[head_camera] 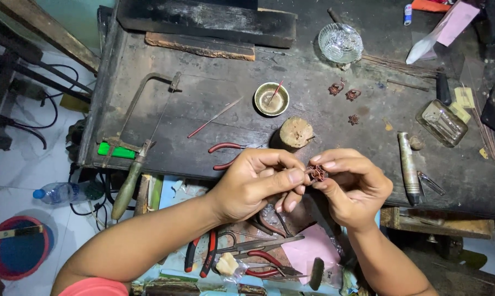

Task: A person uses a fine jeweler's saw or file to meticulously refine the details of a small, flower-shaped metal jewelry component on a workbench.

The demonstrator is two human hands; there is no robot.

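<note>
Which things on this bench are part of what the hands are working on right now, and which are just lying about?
In use:
small reddish wire ornament
left hand
right hand

Lying about:
jeweller's saw
red-handled pliers
brass bowl
wooden stump
glass bowl
three similar ornaments
metal torch

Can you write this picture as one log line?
left hand: pinching flower piece | right hand: pinching it too | workbench: saw, pliers
</note>
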